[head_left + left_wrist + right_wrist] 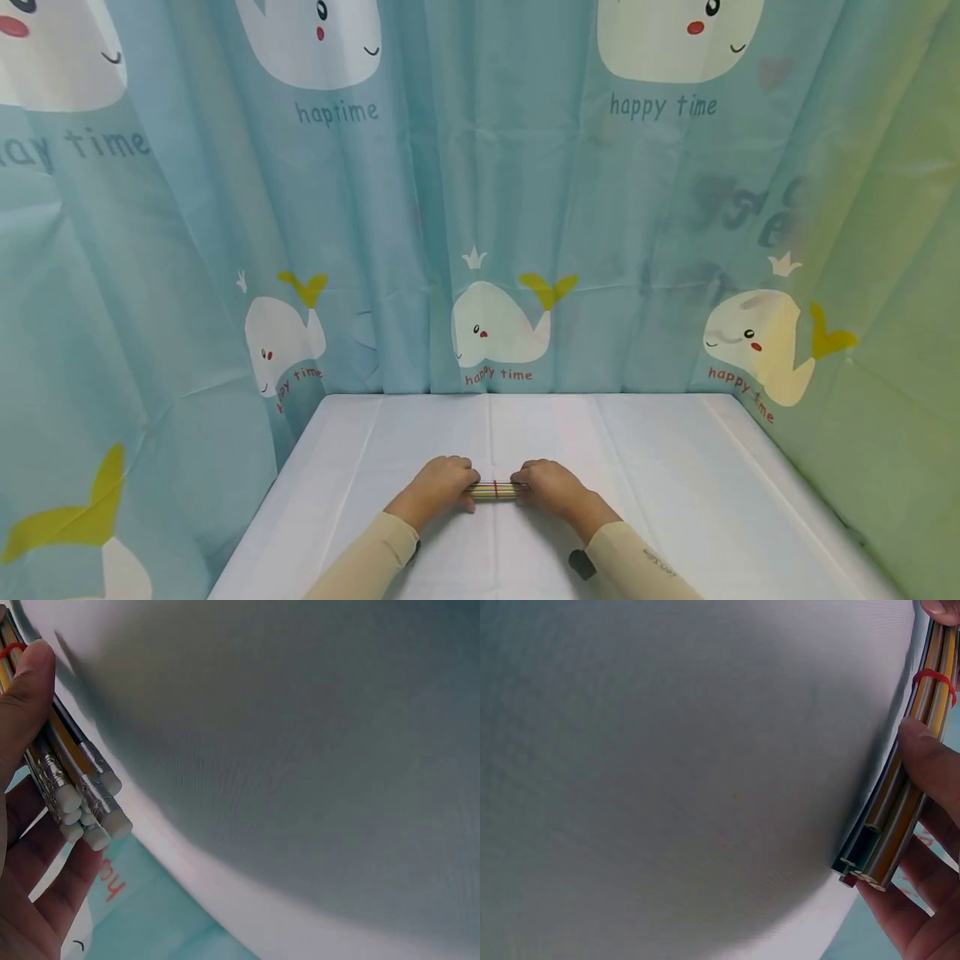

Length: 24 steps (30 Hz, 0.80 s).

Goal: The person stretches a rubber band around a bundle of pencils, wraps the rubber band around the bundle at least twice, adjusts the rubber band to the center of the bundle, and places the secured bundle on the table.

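Note:
A bundle of pencils (495, 491) lies crosswise between my two hands, with a red band (934, 676) wound round its middle. My left hand (442, 486) grips the eraser end, thumb on one side and fingers on the other. White erasers (116, 823) in silver metal ferrules stick out past that hand in the left wrist view. At the opposite end, my right hand (553, 486) holds the bundle between thumb and fingers. The flat, unsharpened pencil ends (876, 883) show in the right wrist view. Between the hands, the banded middle of the bundle is uncovered.
A white cloth-covered table (637, 450) lies under the hands, with fold creases across it. Blue-green curtains (420, 208) printed with whales hang behind and at both sides. Dark patches (581, 565) show beside the wrists.

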Motion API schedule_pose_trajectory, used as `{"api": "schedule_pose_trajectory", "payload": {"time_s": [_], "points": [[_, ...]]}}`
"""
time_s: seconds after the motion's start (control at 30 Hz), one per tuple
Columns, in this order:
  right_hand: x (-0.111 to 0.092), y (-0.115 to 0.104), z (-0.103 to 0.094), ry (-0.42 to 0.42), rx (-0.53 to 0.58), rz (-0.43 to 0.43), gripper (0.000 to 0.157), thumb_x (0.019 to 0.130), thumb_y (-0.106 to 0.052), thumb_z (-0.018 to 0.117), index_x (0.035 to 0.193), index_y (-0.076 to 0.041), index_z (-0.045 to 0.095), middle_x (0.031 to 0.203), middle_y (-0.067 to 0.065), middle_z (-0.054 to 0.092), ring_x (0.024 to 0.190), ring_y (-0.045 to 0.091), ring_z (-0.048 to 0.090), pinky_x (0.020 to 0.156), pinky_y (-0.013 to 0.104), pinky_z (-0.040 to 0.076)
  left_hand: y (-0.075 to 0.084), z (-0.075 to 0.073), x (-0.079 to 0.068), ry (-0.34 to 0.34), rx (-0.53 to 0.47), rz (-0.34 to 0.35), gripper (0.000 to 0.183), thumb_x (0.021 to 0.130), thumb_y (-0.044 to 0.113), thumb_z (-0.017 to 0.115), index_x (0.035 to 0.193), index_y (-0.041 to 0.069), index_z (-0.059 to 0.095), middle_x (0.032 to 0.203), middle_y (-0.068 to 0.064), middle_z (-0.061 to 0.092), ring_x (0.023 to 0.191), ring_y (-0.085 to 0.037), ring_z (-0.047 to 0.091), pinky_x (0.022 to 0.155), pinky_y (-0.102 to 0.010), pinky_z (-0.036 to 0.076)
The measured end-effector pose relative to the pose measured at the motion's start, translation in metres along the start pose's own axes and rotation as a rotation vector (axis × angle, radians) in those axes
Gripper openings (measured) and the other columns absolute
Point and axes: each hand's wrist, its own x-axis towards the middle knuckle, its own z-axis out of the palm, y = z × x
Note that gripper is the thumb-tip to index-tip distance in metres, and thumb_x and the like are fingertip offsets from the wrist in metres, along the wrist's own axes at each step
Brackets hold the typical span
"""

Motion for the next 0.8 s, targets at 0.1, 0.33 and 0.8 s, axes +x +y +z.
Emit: {"api": "schedule_pose_trajectory", "payload": {"time_s": [0.1, 0.33, 0.8], "points": [[0.002, 0.001, 0.002, -0.027, 0.038, 0.024, 0.028, 0.077, -0.017, 0.080, 0.105, -0.012, 0.074, 0.089, -0.012, 0.066, 0.083, 0.004, 0.062, 0.078, 0.026, 0.050, 0.001, 0.000, -0.001, -0.041, -0.030, -0.025, 0.033, 0.061, 0.048, 0.079, 0.074, 0.022, 0.062, 0.064, 0.012, 0.043, 0.057, -0.006, 0.042, 0.055, -0.025, 0.040], [0.006, 0.011, 0.004, -0.052, 0.235, 0.148, 0.039, 0.085, -0.031, 0.075, 0.116, -0.007, 0.070, 0.099, -0.005, 0.069, 0.096, 0.015, 0.063, 0.087, 0.037, 0.049, -0.001, -0.001, -0.001, -0.120, -0.121, -0.115, 0.041, 0.069, 0.050, 0.077, 0.091, 0.016, 0.072, 0.072, 0.012, 0.053, 0.064, -0.005, 0.050, 0.063, -0.025, 0.045], [-0.006, 0.027, 0.019, 0.364, 1.121, 0.448, 0.083, 0.103, -0.052, 0.009, 0.135, 0.018, 0.041, 0.133, 0.028, 0.052, 0.130, 0.043, 0.042, 0.105, 0.051, 0.033, -0.017, 0.022, -0.008, 0.108, -1.112, -0.615, 0.075, 0.103, 0.055, 0.017, 0.132, -0.004, 0.056, 0.134, -0.018, 0.056, 0.131, -0.039, 0.043, 0.108, -0.054, 0.027]]}}
